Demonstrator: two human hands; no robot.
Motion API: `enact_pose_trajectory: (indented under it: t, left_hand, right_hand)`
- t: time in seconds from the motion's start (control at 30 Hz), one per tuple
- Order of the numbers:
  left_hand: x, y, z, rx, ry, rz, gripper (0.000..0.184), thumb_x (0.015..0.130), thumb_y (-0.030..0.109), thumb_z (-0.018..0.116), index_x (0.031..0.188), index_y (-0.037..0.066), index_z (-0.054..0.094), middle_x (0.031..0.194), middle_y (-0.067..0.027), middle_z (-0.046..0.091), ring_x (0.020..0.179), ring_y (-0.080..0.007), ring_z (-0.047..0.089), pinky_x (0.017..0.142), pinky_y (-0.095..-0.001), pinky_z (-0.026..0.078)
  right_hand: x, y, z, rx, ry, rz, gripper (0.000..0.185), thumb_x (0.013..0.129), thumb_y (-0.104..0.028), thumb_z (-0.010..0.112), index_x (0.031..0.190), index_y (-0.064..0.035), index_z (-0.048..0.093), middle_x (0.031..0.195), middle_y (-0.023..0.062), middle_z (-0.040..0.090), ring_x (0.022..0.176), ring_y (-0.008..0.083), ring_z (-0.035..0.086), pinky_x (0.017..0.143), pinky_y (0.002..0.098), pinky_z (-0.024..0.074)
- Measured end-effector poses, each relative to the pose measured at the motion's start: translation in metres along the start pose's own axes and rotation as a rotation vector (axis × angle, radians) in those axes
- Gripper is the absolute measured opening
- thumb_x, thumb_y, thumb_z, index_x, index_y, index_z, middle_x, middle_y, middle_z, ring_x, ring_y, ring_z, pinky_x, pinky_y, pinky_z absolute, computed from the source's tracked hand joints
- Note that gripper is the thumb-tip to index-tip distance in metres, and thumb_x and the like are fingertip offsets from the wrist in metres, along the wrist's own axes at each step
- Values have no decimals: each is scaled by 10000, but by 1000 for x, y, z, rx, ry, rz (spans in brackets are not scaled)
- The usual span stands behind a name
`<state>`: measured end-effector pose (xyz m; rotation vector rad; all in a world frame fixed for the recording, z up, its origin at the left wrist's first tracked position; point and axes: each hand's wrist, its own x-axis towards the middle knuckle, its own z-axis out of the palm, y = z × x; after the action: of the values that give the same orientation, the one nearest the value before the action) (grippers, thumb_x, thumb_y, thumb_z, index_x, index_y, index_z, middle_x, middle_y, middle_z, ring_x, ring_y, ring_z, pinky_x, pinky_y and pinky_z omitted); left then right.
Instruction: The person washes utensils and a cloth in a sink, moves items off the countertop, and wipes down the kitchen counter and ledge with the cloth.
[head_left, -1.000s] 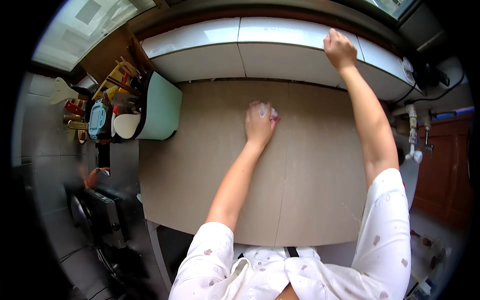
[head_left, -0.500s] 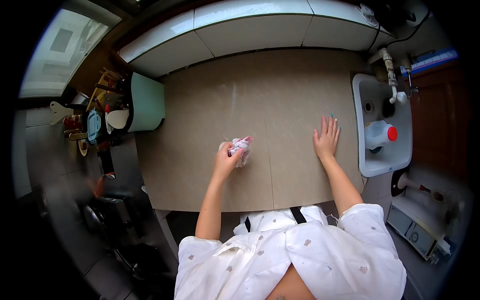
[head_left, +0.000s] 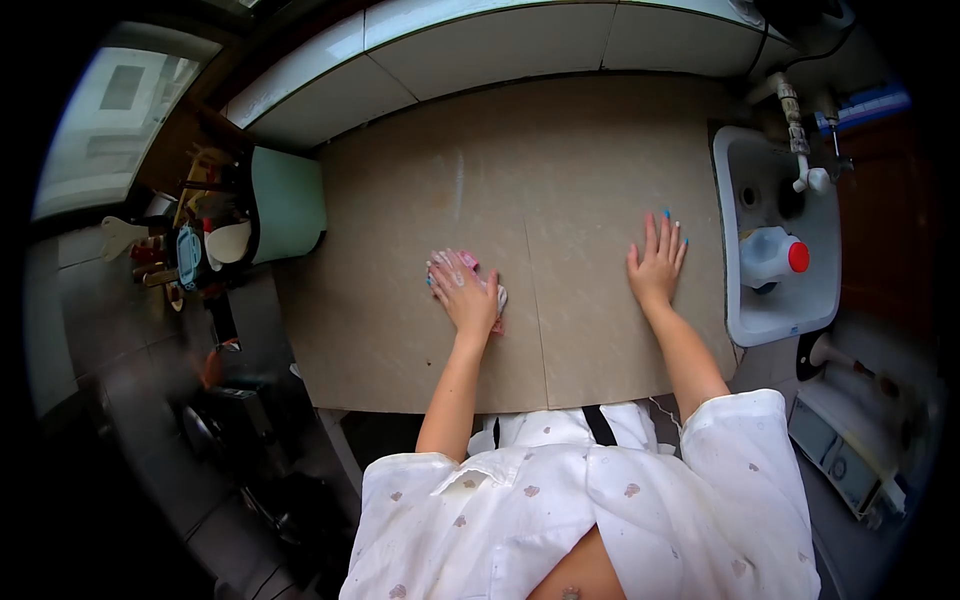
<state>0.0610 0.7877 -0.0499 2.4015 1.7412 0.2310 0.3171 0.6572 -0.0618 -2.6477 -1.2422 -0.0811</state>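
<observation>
Palm down over a crumpled pink and white cloth (head_left: 501, 298), my left hand (head_left: 464, 291) presses it against the brown countertop (head_left: 600, 340). The fingers are extended, and parts of the cloth show above them and at the right side of the hand. My right hand (head_left: 656, 261) lies flat on the counter's right part with its fingers spread, holding nothing. Whitish streaks mark the surface above my left hand.
A white sink (head_left: 732, 300) at the right holds a jug with a red cap (head_left: 798, 257), below a tap (head_left: 817, 181). At the left stand a pale green container (head_left: 288, 203) and several utensils. A white tiled ledge (head_left: 500, 50) runs behind the counter.
My right hand has come down from the back ledge onto the counter. My left hand has moved nearer with the cloth, and its grasp has opened into a flat palm over it.
</observation>
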Motion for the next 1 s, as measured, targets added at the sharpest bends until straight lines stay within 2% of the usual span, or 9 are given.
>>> enact_pose_trajectory:
  t: [0.03,0.23,0.3,0.43,0.5,0.7,0.8,0.87,1.0]
  left_hand:
    - [21,-4,7,-34,8,-65,824,749,428,532,1317,-26,146,1359,-275,92,1262,-422,60,1009,-510,74]
    - [172,35,31,-46,159,-43,760,709,457,557,1280,31,290,1351,-243,170,1257,-409,100,999,-530,75]
    - [150,80,38,-154,165,212,727,683,437,577,1251,48,341,1335,-236,215,1247,-411,134,994,-535,95]
    - [33,120,27,-279,-129,558,701,662,396,591,1269,132,362,1332,-185,260,1251,-390,165,968,-567,132]
    - [-8,87,23,-249,-157,550,687,672,355,583,1281,145,346,1346,-177,238,1258,-384,149,972,-566,126]
    - [-2,-89,-10,84,37,-167,673,746,319,526,1315,86,252,1365,-214,165,1257,-403,117,993,-546,90]
    - [33,-109,-1,142,147,-437,652,772,365,497,1307,73,262,1364,-219,164,1256,-402,116,993,-536,98]
    - [41,-70,13,131,164,-369,655,778,395,487,1303,68,270,1365,-218,161,1257,-399,117,993,-532,102]
    - [10,60,25,-119,31,54,706,694,378,567,1280,68,322,1346,-188,238,1257,-372,157,1006,-509,107]
  right_hand:
    - [2,0,-1,-6,-2,2,589,761,-286,499,1296,-138,304,1353,110,257,1257,309,208,1018,479,155]
    - [2,0,0,-6,-30,11,594,761,-280,494,1301,-134,294,1362,110,238,1262,312,196,1023,477,141]
    - [3,1,1,-4,-37,9,593,760,-278,494,1300,-134,296,1363,111,236,1262,314,194,1023,478,139]
    - [1,3,3,4,-36,7,587,757,-267,495,1295,-130,305,1362,117,239,1262,321,191,1023,478,136]
    - [7,4,4,7,-14,-14,584,756,-262,495,1293,-129,309,1360,117,243,1261,321,193,1022,477,137]
    - [2,1,3,5,-13,-29,572,757,-249,494,1288,-129,320,1357,117,248,1259,321,201,1017,477,147]
    - [2,3,4,0,-3,-34,569,757,-249,493,1287,-129,323,1356,116,251,1258,321,201,1015,480,151]
    - [1,3,7,5,-1,-46,568,758,-250,493,1286,-128,323,1356,116,252,1259,321,200,1014,481,151]
    - [0,4,9,-3,26,-66,554,770,-254,487,1285,-131,324,1351,112,262,1258,320,204,1010,486,154]
